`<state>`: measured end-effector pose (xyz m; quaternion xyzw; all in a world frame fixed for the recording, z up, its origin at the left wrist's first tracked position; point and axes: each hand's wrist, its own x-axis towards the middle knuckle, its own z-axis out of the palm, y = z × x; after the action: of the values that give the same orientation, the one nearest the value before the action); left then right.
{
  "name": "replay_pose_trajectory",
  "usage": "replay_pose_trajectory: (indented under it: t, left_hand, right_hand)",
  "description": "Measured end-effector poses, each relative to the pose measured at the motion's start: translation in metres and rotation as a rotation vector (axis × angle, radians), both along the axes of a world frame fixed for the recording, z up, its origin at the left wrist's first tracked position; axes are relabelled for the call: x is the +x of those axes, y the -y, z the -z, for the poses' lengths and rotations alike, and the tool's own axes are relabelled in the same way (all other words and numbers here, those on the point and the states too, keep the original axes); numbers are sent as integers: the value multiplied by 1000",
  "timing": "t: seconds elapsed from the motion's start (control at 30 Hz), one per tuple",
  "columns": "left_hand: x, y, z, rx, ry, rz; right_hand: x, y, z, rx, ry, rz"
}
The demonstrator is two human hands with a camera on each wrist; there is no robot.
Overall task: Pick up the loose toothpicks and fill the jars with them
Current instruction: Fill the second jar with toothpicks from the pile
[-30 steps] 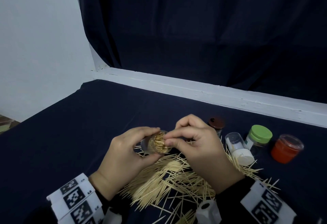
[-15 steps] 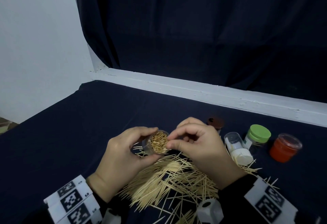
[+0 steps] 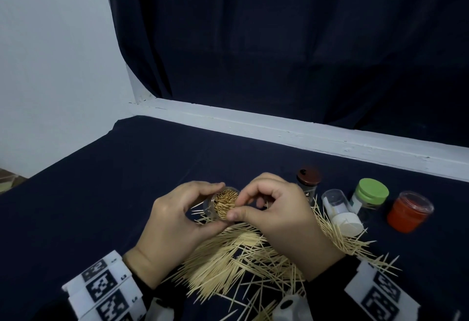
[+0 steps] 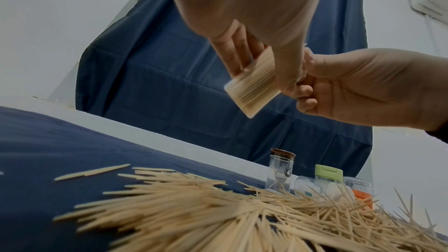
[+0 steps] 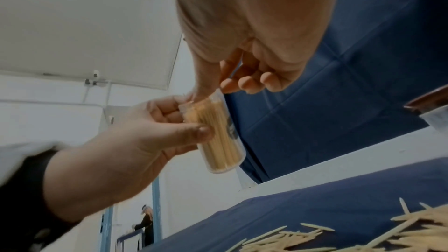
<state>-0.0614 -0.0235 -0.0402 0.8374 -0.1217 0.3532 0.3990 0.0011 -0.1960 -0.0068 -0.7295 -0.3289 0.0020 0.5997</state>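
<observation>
One small clear plastic jar (image 3: 224, 204), packed with toothpicks, is gripped tilted by the left hand (image 3: 175, 221) above the loose toothpick pile (image 3: 236, 257); the right hand (image 3: 276, 211), fingertips pinched at its mouth, likely tamps them; whether it grips one, I cannot tell.

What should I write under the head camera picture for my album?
Left hand holds a clear jar packed with toothpicks, right hand at its mouth, above the loose pile.

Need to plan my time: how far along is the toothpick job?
Done: little beyond the jar the left hand holds, packed nearly full. In hand: the right hand pinches at its mouth. Left: a big toothpick pile on the table, and a tipped jar looks empty.
</observation>
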Motion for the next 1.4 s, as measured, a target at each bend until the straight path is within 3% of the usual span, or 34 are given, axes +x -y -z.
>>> replay_pose_trajectory:
  t: [0.1,0.33,0.53,0.7,0.83,1.07,1.23,1.33,1.4]
  left_hand:
    - [0,1,-1,-1,16,8]
    - [0,3,0,25,48,36]
    - [0,1,0,-15,26,26]
    - [0,3,0,1,28,23]
    - [0,-1,1,-70,21,4]
    - [-1,-2,0,-60,-11,-6]
    - [-9,-13,-9,-46,-68,-60]
    - [-20,-29,-12,-74,-114,-161]
    - [-30,-42,-11,-110,-142,-223]
  right_hand:
    - [1,2,-5,87,-106,-25]
    - [-5,-9,-1,-72,62,131]
    - [-2,-9,-7,18,-127,32]
    - [-4,-16,-2,-56,-58,120]
    - [-4,-11,-5,-19,-128,48]
    - [-4,-14,-2,-158,-69,68]
    - [3,-20,-13,-52,-180,23]
    - [17,-19,-24,-111,-53,86]
    - [29,-21,-29,-305,75,87]
